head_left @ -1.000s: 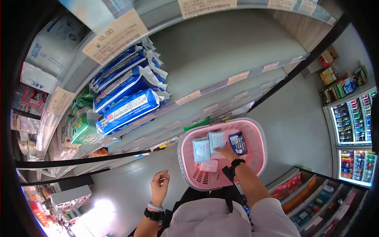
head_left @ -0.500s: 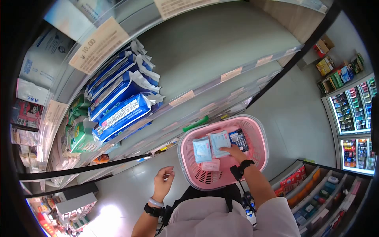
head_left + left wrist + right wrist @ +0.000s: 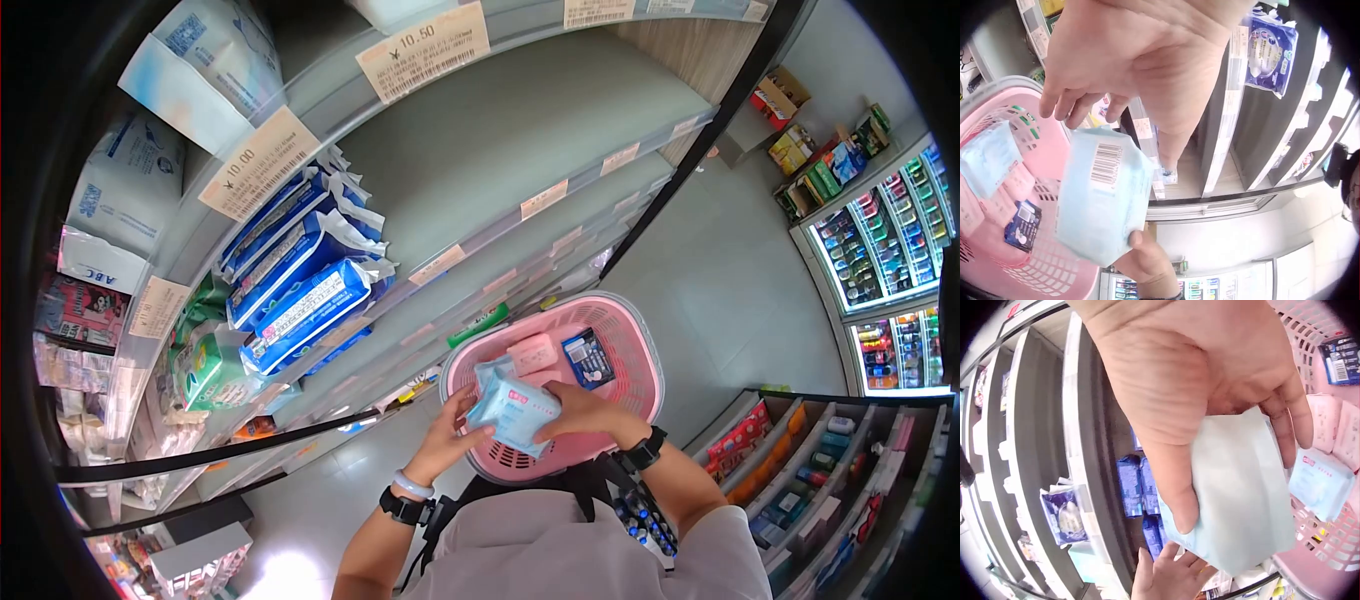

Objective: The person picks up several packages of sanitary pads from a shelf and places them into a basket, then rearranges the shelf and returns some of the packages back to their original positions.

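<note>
A light blue soft pack, its barcode showing in the left wrist view, is held up over the near left part of a pink basket. My right hand grips its right end, thumb on one face and fingers behind. My left hand is at the pack's other end, fingers spread, with fingertips right at its edge. In the basket lie a second light blue pack, pink packs and a dark blue pack.
Shelves with price tags stand in front, bearing a row of blue packs and green packs at the left. A low rack of goods stands at my right. Lit drink coolers stand beyond the floor.
My right hand has lifted a light blue pack from the basket and brought it towards me. My left hand has moved right, up to the pack. The view has turned slightly.
</note>
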### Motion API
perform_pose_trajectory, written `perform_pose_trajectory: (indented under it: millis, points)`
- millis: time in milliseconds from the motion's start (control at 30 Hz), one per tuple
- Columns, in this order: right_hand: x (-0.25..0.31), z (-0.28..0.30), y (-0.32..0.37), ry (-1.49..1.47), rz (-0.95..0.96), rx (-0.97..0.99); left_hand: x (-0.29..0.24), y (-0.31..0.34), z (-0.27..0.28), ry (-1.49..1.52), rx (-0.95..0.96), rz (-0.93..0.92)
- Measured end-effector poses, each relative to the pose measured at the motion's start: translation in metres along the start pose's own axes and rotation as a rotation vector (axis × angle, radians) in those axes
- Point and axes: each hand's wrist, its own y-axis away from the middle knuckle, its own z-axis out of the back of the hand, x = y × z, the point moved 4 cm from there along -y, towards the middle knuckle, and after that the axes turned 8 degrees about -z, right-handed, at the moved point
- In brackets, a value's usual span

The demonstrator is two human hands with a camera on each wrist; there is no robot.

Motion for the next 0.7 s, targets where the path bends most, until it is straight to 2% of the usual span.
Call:
perform_pose_trajectory:
  millis: [67, 133, 167, 267, 433, 567, 633, 667, 700]
  points:
    - [0.011, -0.006, 0.001, 0.068, 0.018, 0.034, -0.002, 0.0, 0.001, 0.036, 0.003, -0.002]
    - [0.017, -0.012, -0.005, 0.151, 0.04, 0.066, 0.004, 0.004, 0.003, -0.109, 0.142, 0.032]
    - [0.013, -0.02, -0.011, 0.13, 0.04, 0.113, 0.003, 0.007, 0.004, -0.071, 0.158, 0.077]
    - [0.016, -0.037, -0.019, 0.092, 0.031, 0.206, 0.013, 0.02, 0.011, 0.01, 0.123, 0.127]
    - [0.008, -0.062, -0.048, 0.118, 0.012, 0.356, 0.036, 0.046, 0.025, 0.054, -0.059, 0.28]
    - [0.001, -0.076, -0.069, 0.098, 0.044, 0.411, 0.041, 0.061, 0.033, 0.144, -0.215, 0.286]
    - [-0.022, -0.075, -0.09, -0.357, -0.051, 0.437, 0.049, 0.068, 0.038, 0.135, -0.285, 0.278]
    - [-0.031, -0.071, -0.102, -0.353, -0.048, 0.441, 0.051, 0.071, 0.041, 0.123, -0.347, 0.27]
    - [-0.042, -0.059, -0.115, -0.33, -0.11, 0.243, 0.049, 0.073, 0.042, 0.122, -0.353, 0.269]
